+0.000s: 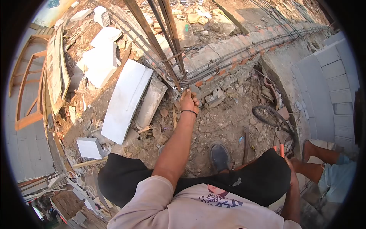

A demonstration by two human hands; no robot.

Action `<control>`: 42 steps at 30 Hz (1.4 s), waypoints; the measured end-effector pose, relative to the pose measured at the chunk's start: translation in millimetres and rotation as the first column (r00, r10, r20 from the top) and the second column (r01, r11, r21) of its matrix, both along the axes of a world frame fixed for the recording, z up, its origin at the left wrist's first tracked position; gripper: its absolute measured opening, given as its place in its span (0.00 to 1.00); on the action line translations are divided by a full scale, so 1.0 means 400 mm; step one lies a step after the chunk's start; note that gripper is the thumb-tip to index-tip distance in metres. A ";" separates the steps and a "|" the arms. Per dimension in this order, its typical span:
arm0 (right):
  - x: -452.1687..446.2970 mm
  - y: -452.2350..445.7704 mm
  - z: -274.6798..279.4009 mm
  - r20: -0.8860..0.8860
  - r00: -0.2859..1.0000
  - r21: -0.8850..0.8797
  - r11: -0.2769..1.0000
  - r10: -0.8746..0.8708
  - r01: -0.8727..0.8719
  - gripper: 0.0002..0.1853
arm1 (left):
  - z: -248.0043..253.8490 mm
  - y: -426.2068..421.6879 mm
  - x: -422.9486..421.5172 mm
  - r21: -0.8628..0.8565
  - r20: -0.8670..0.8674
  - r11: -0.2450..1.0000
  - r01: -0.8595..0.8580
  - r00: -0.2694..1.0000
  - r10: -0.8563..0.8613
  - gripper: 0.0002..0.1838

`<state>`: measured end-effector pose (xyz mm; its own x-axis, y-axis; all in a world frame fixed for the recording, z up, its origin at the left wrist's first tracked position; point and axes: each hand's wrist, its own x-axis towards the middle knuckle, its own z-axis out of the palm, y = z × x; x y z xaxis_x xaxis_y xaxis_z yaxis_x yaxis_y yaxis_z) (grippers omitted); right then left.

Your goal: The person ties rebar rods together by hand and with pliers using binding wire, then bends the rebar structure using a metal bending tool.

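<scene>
My left hand (188, 100) reaches forward to the foot of the upright rusty steel bars (173, 45), its fingers closed in a pinch. What lies between the fingertips is too small to make out. Horizontal bars (228, 61) run from that joint along the low brick wall (244, 44). Beside my knee at the right, my right hand (292, 168) is closed round the pincers (281, 147), which have orange handles and jaws pointing up; my leg hides part of this hand.
White blocks (126, 101) and broken concrete (150, 101) lie at the left, near wooden frames (28, 87). A black hose-like loop (272, 116) rests on rubble at the right. Another person's bare legs (322, 156) are close by at the lower right.
</scene>
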<state>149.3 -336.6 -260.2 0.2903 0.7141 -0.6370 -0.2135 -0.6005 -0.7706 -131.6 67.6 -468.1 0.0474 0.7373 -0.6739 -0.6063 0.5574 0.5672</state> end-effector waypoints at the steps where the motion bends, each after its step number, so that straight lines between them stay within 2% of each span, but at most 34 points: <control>1: 0.007 0.030 0.000 0.035 0.999 -0.013 0.999 0.039 -0.038 0.11 | -0.007 -0.003 -0.006 -0.007 0.068 1.000 0.002 0.998 -0.002 0.08; 3: 0.042 0.104 -0.014 0.141 0.976 -0.093 0.984 0.167 -0.155 0.15 | -0.021 -0.004 -0.023 0.007 0.144 1.000 0.027 0.989 -0.027 0.08; 5: -0.021 0.267 0.069 0.001 0.966 -0.208 0.945 0.258 -0.253 0.18 | -0.023 -0.005 -0.038 0.020 0.210 0.999 0.046 0.976 -0.049 0.08; 7: -0.046 0.348 -0.012 -0.085 0.938 -0.099 0.934 0.336 -0.343 0.20 | -0.022 -0.005 -0.050 0.035 0.165 0.993 0.111 0.979 -0.115 0.06; 11: -0.153 0.524 -0.124 0.055 0.799 -0.163 0.795 0.599 -0.585 0.17 | 0.004 -0.014 -0.058 0.062 0.113 0.988 0.144 0.982 -0.150 0.10; 12: -0.191 0.551 -0.146 0.054 0.795 -0.165 0.791 0.604 -0.589 0.17 | 0.005 -0.020 -0.061 0.071 0.111 0.988 0.136 0.984 -0.143 0.09; 15: -0.301 0.620 -0.234 0.109 0.807 -0.141 0.813 0.581 -0.566 0.17 | -0.003 -0.017 -0.066 0.101 0.101 0.987 0.124 0.986 -0.134 0.07; 17: -0.354 0.630 -0.331 0.427 0.710 -0.212 0.825 0.561 -0.524 0.17 | -0.012 -0.018 -0.062 0.141 0.085 0.981 0.134 0.986 -0.147 0.08; 18: -0.384 0.631 -0.348 0.425 0.708 -0.222 0.823 0.565 -0.524 0.17 | -0.011 -0.018 -0.065 0.133 0.090 0.982 0.133 0.985 -0.145 0.08; 20: -0.442 0.636 -0.371 0.623 0.653 -0.084 0.866 0.431 -0.492 0.16 | 0.004 -0.018 -0.072 0.142 0.041 0.976 0.165 0.984 -0.172 0.10; 24: -0.507 0.644 -0.414 0.638 0.677 -0.054 0.898 0.368 -0.437 0.14 | 0.019 -0.016 -0.089 0.125 0.007 0.971 0.203 0.979 -0.205 0.12; 27: -0.530 0.652 -0.428 0.678 0.678 0.051 0.902 0.284 -0.429 0.13 | 0.023 -0.014 -0.093 0.122 -0.043 0.962 0.246 0.969 -0.242 0.13; 32: -0.538 0.645 -0.496 0.842 0.524 0.170 0.855 0.133 -0.490 0.11 | 0.022 -0.011 -0.088 0.109 -0.045 0.964 0.244 0.970 -0.241 0.13; 35: -0.557 0.649 -0.485 0.812 0.568 0.168 0.878 0.134 -0.448 0.10 | 0.018 -0.012 -0.084 0.114 -0.033 0.966 0.234 0.972 -0.232 0.13; 42: -0.556 0.651 -0.518 0.827 0.547 0.169 0.872 0.128 -0.459 0.11 | 0.018 -0.014 -0.089 0.124 -0.047 0.958 0.258 0.966 -0.254 0.15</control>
